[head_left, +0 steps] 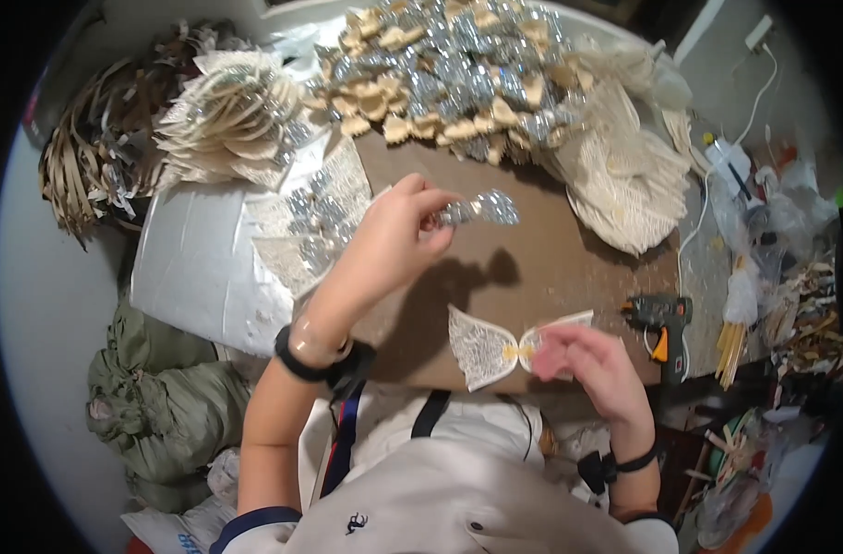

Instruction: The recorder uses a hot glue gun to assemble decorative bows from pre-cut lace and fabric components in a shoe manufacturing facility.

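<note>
The left hand (398,235) is raised over the brown table (541,263), thumb and fingers pinched on a silver bow (493,209) that sticks out to the right, clear of the surface, with a shadow below it. The cream bow (481,349) lies near the table's front edge, its two wings spread either side of a narrow, yellowish middle. The right hand (583,360) is at its right wing, fingers curled together and partly covering it; they are blurred, so I cannot tell whether they pinch the wing or only hover over it. The glue gun (661,328) lies just beyond that hand, on the right, held by neither. The step in hand looks like joining the silver bow to the cream bow, with the left hand carrying and the right perhaps steadying. If so, the next move calls for lowering the silver bow onto the narrow middle, lined up with the wings, and a light press there. Whether glue is already on that spot is too small to tell. A pile of silver and cream bows (458,65) fills the table's far side.
</note>
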A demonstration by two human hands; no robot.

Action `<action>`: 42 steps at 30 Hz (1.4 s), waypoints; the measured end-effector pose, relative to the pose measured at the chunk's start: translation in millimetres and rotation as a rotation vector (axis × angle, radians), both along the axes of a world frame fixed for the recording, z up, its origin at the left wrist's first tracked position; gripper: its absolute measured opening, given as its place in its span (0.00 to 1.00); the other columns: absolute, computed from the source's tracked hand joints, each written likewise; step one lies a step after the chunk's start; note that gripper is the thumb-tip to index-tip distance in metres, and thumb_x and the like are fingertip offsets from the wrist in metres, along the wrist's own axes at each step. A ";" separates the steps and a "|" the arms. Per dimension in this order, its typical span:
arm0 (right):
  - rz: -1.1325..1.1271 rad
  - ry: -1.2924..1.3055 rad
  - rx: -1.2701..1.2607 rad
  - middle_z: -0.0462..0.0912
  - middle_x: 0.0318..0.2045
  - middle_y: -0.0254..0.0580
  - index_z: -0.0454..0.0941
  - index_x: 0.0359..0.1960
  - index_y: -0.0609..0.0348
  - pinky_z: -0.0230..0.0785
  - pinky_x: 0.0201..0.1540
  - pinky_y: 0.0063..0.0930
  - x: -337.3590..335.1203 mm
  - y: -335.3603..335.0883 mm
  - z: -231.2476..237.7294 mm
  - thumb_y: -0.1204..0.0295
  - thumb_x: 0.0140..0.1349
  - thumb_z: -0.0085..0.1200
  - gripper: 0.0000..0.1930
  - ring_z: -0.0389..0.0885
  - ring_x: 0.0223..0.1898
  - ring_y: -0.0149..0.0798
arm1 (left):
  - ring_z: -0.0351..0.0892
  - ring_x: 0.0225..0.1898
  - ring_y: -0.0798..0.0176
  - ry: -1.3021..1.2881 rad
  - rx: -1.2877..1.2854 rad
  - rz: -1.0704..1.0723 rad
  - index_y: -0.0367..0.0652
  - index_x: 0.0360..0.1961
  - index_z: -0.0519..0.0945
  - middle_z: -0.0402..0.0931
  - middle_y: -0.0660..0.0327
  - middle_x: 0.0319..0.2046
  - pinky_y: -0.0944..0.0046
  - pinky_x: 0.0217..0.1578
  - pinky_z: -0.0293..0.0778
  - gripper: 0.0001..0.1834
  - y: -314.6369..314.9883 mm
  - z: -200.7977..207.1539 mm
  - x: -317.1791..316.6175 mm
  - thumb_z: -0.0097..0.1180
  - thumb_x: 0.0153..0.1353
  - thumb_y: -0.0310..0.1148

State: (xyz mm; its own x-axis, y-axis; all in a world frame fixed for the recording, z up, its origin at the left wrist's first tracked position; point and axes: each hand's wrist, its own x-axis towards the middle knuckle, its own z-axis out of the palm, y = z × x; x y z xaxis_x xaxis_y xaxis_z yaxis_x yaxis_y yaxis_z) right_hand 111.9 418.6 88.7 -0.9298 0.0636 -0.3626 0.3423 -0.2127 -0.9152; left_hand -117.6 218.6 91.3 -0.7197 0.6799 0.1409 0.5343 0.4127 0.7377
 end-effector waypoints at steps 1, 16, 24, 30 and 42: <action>-0.092 0.038 -0.146 0.83 0.41 0.48 0.71 0.56 0.73 0.75 0.49 0.32 -3.3 -9.3 -4.8 0.66 0.69 0.52 0.22 0.82 0.43 0.39 | 0.79 0.38 0.49 -0.036 0.057 -0.079 0.40 0.48 0.81 0.75 0.50 0.39 0.55 0.39 0.75 0.17 -6.1 8.1 23.9 0.59 0.54 0.24; -0.145 -0.061 -0.039 0.80 0.38 0.34 0.76 0.46 0.65 0.73 0.37 0.18 73.9 -37.6 -39.9 0.84 0.56 0.63 0.16 0.79 0.36 0.23 | 0.76 0.33 0.73 -0.757 0.087 -0.104 0.37 0.45 0.83 0.82 0.61 0.33 0.73 0.37 0.72 0.15 -29.7 -28.8 173.3 0.67 0.57 0.30; -0.279 0.010 0.382 0.81 0.26 0.31 0.77 0.43 0.69 0.66 0.25 0.10 38.3 -27.3 -46.1 0.80 0.59 0.62 0.12 0.74 0.24 0.16 | 0.72 0.24 0.72 -0.464 0.112 0.065 0.38 0.44 0.85 0.73 0.63 0.25 0.72 0.24 0.68 0.15 4.6 -43.9 159.2 0.69 0.54 0.28; -0.334 0.000 0.547 0.72 0.19 0.27 0.77 0.41 0.69 0.59 0.20 0.13 18.4 -29.9 -64.2 0.80 0.57 0.64 0.11 0.66 0.19 0.15 | 0.76 0.22 0.65 -0.298 0.065 0.222 0.36 0.41 0.82 0.74 0.58 0.24 0.67 0.25 0.74 0.14 20.3 -62.9 155.6 0.69 0.53 0.27; -0.325 -0.093 0.693 0.69 0.15 0.32 0.78 0.41 0.67 0.59 0.18 0.21 8.1 -28.2 -77.9 0.77 0.55 0.65 0.13 0.65 0.15 0.22 | 0.77 0.21 0.69 -0.343 -0.042 0.285 0.38 0.41 0.74 0.74 0.62 0.20 0.70 0.23 0.73 0.18 29.0 -76.0 152.8 0.70 0.53 0.27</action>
State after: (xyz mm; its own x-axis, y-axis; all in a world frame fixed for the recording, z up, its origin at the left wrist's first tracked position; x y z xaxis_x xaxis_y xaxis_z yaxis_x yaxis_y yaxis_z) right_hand 120.0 390.3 10.9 -0.7931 0.5696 -0.2155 0.4424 0.2956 -0.8467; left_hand 35.2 247.6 15.3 -0.8795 0.4474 -0.1622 0.1220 0.5414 0.8319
